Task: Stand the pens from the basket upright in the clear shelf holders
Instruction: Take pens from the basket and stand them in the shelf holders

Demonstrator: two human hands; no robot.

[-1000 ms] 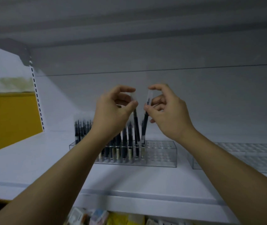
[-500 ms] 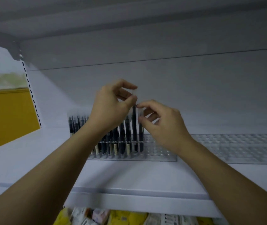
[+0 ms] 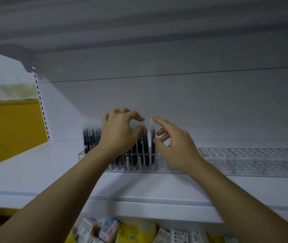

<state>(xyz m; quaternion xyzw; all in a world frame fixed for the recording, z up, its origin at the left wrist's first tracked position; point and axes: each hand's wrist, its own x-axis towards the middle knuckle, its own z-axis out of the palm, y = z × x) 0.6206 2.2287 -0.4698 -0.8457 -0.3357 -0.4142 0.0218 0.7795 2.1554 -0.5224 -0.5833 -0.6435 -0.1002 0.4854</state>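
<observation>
Mid-frame, the left hand (image 3: 120, 132) is pinching black clear-capped pens (image 3: 90, 137) in a clear plastic holder (image 3: 162, 166); the right hand (image 3: 173, 145), fingers apart, is touching the rightmost pen (image 3: 153, 151).

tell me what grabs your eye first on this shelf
The left hand and right hand meet mid-frame at the tops of dark pens standing in a clear holder on the white shelf. Right of it lies a second holder with no pens showing, and a yellow panel glows far left.
</observation>
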